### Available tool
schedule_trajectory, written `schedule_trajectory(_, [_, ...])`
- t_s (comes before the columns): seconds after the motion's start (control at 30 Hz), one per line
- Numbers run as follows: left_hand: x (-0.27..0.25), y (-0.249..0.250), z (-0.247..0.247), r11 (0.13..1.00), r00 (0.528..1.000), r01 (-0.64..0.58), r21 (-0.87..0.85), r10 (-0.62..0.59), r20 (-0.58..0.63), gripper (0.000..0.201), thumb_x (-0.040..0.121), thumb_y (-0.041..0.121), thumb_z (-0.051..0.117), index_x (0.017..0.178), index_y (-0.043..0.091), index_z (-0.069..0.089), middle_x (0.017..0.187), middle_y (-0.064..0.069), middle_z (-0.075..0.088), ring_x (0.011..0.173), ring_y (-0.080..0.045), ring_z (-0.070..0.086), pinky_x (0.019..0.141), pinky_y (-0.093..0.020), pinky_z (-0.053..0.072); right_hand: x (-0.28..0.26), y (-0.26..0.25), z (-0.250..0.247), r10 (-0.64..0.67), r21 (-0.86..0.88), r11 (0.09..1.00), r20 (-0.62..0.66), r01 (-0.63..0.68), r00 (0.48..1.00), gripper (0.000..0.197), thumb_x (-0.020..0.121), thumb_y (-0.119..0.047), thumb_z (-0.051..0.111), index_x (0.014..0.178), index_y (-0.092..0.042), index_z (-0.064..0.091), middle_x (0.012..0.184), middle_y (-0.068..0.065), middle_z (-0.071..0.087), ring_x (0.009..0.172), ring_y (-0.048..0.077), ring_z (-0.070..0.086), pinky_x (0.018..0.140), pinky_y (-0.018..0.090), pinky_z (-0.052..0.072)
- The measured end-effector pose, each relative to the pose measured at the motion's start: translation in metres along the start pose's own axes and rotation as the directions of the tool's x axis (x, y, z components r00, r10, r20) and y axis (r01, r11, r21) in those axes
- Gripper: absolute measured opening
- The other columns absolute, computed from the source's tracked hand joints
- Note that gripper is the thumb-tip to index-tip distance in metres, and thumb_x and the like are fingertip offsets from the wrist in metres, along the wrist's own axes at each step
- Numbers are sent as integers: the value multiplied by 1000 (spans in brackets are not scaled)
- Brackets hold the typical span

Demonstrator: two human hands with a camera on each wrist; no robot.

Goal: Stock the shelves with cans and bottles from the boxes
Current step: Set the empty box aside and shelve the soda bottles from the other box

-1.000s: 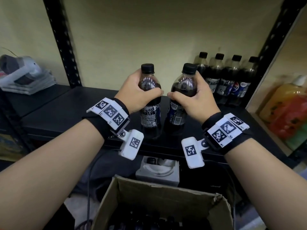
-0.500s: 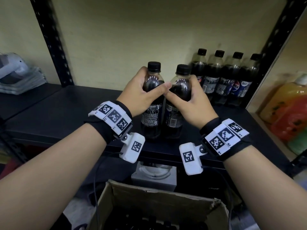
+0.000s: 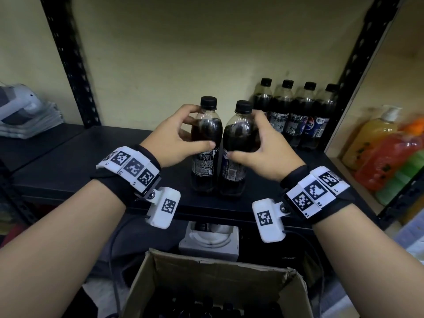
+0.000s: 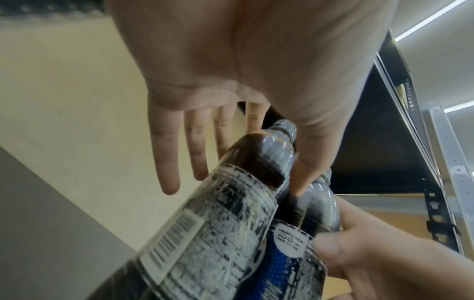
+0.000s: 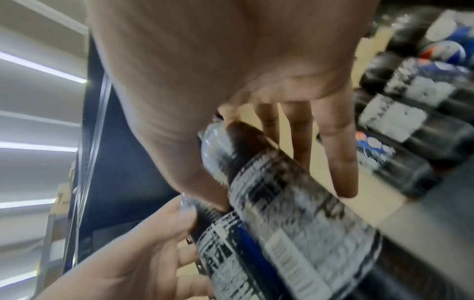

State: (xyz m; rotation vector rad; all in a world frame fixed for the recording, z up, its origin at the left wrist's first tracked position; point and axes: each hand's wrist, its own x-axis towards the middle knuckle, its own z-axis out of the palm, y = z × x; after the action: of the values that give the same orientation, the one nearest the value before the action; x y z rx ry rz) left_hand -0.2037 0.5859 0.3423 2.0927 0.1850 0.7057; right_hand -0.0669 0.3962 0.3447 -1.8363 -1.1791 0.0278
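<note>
Two dark cola bottles with black caps stand side by side near the front of the black shelf [image 3: 91, 161]. My left hand [image 3: 174, 138] is around the left bottle [image 3: 206, 125]; in the left wrist view its fingers [image 4: 166, 162] are straight and off the bottle [image 4: 205, 233], with only the thumb touching. My right hand [image 3: 263, 148] is at the right bottle [image 3: 239, 138]; in the right wrist view its fingers [image 5: 338, 162] are straight beside the bottle [image 5: 295, 223] and the thumb rests on it.
A row of several cola bottles [image 3: 296, 111] stands at the shelf's back right, by the black upright [image 3: 358, 65]. An open cardboard box [image 3: 218, 269] with more bottles sits below me. Coloured detergent bottles [image 3: 390, 152] fill the neighbouring shelf on the right.
Both bottles came together and now stand on the shelf. My hands, which gripped them before, have loosened, with the fingers straightened away from the bottles.
</note>
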Motion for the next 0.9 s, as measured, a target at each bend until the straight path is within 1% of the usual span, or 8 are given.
schedule_trajectory(0.07, [-7, 1, -1, 1000, 1000, 7, 1, -7, 23, 75, 77, 21, 87, 138, 36, 48, 120, 7, 60, 90, -8, 73, 84, -24, 58, -5, -2, -6, -19, -114, 993, 15, 21, 1000, 88, 76, -25, 87, 148, -31, 37, 112, -27, 54, 90, -22, 51, 77, -8, 33])
schedule_trajectory(0.13, [-9, -2, 2, 999, 1000, 19, -44, -18, 5, 76, 76, 16, 87, 137, 38, 48, 118, 4, 61, 91, -6, 73, 81, -27, 60, -8, -3, -5, -22, -161, 987, -16, 19, 1000, 91, 79, -23, 87, 153, -27, 34, 116, -24, 48, 95, -14, 48, 74, -13, 24])
schedule_trajectory(0.23, [-7, -6, 7, 999, 999, 24, -27, -25, -47, 79, 74, 19, 89, 139, 37, 47, 117, 3, 61, 89, -10, 74, 70, -33, 62, -9, -2, 1, -9, -200, 980, -59, -3, 998, 95, 81, -23, 85, 157, -22, 28, 134, -10, 55, 113, -4, 41, 76, -14, 20])
schedule_trajectory(0.3, [-3, -9, 10, 1000, 998, 22, 20, -21, -67, 79, 74, 22, 90, 139, 37, 46, 117, 5, 61, 83, -11, 74, 64, -31, 62, -5, -1, 4, 8, -225, 974, -74, -25, 997, 98, 82, -27, 84, 159, -22, 24, 147, -3, 52, 124, 3, 45, 84, -10, 20])
schedule_trajectory(0.37, [3, -11, 11, 999, 996, 23, 41, -19, -91, 80, 74, 23, 90, 139, 37, 46, 116, 7, 60, 80, -12, 74, 63, -30, 62, 1, 2, 6, 20, -241, 970, -90, -41, 996, 99, 81, -30, 85, 159, -23, 24, 149, -2, 50, 134, 11, 46, 96, 3, 24])
schedule_trajectory(0.43, [10, -14, 13, 997, 994, 36, 62, -30, -104, 82, 74, 24, 90, 141, 36, 45, 116, 7, 60, 79, -15, 74, 64, -32, 63, 9, 6, 8, 30, -249, 967, -102, -54, 994, 99, 80, -30, 85, 158, -24, 25, 148, -2, 52, 136, 14, 47, 102, 11, 27])
schedule_trajectory(0.67, [48, -29, 17, 995, 992, 69, 74, -61, -115, 84, 72, 24, 91, 141, 37, 44, 121, 1, 60, 82, -19, 75, 72, -43, 64, 42, 23, 9, 66, -268, 958, -129, -99, 990, 97, 81, -29, 84, 158, -24, 25, 146, 1, 54, 135, 18, 49, 99, 13, 28])
schedule_trajectory(0.9, [89, -50, 21, 996, 991, 76, 40, -71, -118, 85, 73, 20, 90, 142, 36, 45, 122, 1, 59, 84, -17, 75, 73, -43, 64, 80, 44, 10, 91, -269, 955, -145, -127, 985, 98, 81, -27, 84, 159, -24, 25, 147, 0, 53, 136, 19, 48, 99, 14, 28])
